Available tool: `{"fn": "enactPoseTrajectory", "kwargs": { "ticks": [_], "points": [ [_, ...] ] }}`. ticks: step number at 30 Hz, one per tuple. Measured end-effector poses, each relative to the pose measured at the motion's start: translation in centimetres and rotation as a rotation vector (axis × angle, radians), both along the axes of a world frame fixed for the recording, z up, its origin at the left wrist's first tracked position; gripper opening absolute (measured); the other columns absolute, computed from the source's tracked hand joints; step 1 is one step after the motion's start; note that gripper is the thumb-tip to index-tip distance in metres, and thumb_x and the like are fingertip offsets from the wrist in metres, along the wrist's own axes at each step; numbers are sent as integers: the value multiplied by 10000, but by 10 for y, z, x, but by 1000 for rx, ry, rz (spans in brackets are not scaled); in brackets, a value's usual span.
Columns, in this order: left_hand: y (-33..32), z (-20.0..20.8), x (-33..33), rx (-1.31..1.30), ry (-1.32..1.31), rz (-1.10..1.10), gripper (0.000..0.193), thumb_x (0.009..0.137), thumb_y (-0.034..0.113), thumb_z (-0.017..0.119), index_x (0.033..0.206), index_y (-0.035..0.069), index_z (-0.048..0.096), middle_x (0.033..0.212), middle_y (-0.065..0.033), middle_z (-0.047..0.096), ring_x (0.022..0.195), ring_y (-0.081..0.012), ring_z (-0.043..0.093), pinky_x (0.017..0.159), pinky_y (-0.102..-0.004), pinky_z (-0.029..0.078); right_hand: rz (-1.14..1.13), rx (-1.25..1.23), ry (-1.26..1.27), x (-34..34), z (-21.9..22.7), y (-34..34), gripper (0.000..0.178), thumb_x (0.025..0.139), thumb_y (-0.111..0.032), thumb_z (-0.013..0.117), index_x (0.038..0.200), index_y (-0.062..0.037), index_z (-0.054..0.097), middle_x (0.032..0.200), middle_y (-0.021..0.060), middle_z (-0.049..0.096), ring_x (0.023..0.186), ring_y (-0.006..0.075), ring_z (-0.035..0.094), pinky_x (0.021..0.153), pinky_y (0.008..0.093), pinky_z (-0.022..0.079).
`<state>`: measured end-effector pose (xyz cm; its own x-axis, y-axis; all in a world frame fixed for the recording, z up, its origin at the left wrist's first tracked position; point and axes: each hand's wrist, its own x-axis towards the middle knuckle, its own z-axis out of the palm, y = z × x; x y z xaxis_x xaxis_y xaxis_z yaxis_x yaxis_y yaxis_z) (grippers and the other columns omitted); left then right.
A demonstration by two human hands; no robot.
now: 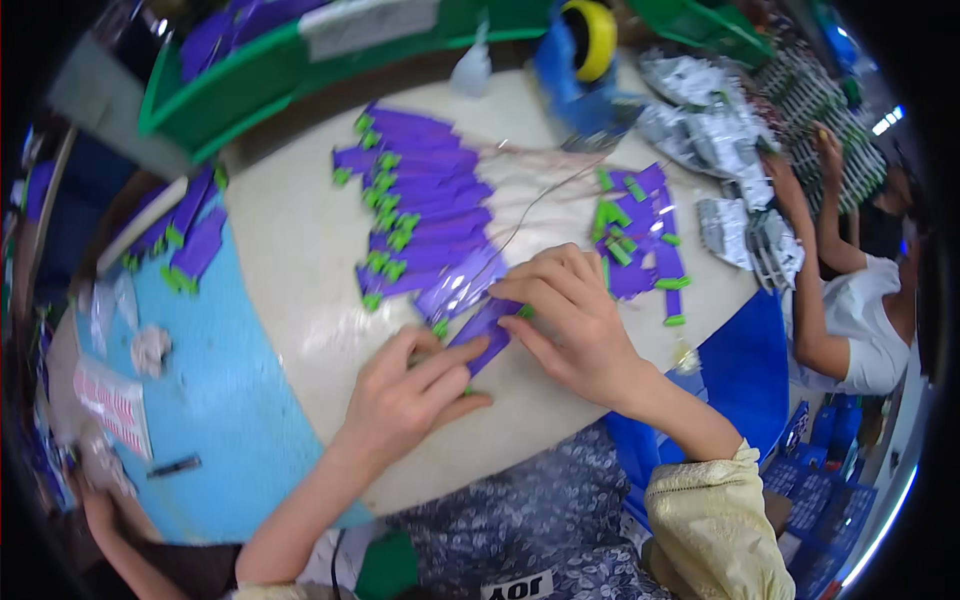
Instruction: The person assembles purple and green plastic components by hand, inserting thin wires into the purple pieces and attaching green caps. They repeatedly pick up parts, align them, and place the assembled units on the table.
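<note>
Between my two hands is a flat purple strip with green ends (483, 335), tilted over the table. My left hand (405, 395) grips its near end with thumb and fingers. At the far end, my right hand (575, 320) pinches it near a green tip. Just beyond my fingers lies a shiny clear film (465, 283) over purple pieces. A row of similar purple strips (425, 190) fans out behind, green tips to the left and thin pale wires (545, 190) running right. More purple pieces with green ends (640, 235) lie past my right hand.
A green bin (290, 70) and a tape dispenser with yellow tape (590, 50) stand at the back. Silver-wrapped pieces (700, 120) lie back right, near a person in white (860, 320). A blue mat (230, 400), purple pieces (195, 245) and a pen (174, 466) are left.
</note>
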<state>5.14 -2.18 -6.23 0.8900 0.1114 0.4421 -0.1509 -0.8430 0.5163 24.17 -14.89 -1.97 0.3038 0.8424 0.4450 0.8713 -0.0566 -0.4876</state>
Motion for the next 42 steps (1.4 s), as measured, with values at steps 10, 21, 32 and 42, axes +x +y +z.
{"fn": "enactPoseTrajectory", "kwargs": {
  "ticks": [10,21,32,42],
  "points": [
    [-8,1,10,-113,10,57,397,565,237,906,647,10,591,1080,-56,760,853,-264,569,705,-344,510,-454,-62,1014,188,52,34,287,855,-257,746,843,25,698,608,-19,485,525,81,455,527,227,379],
    [-6,3,0,-215,133,207,610,602,206,942,1108,24,653,1123,-100,744,897,-280,601,788,-369,507,-219,-388,844,105,42,8,159,782,-135,745,803,22,758,640,27,639,580,69,527,526,267,402],
    [-6,-3,3,-242,-12,169,712,679,127,880,1312,13,575,1084,-95,695,840,-250,552,758,-352,516,219,-379,679,-18,-13,-14,252,898,-100,721,1140,-46,759,809,120,675,589,168,579,537,316,449],
    [-24,-1,3,-55,103,284,490,712,133,868,1160,48,690,1044,-144,576,903,-280,591,751,-364,532,-145,-156,297,-7,-8,-14,240,874,-65,718,1095,26,709,705,118,630,542,214,598,517,332,467]
  ]
}}
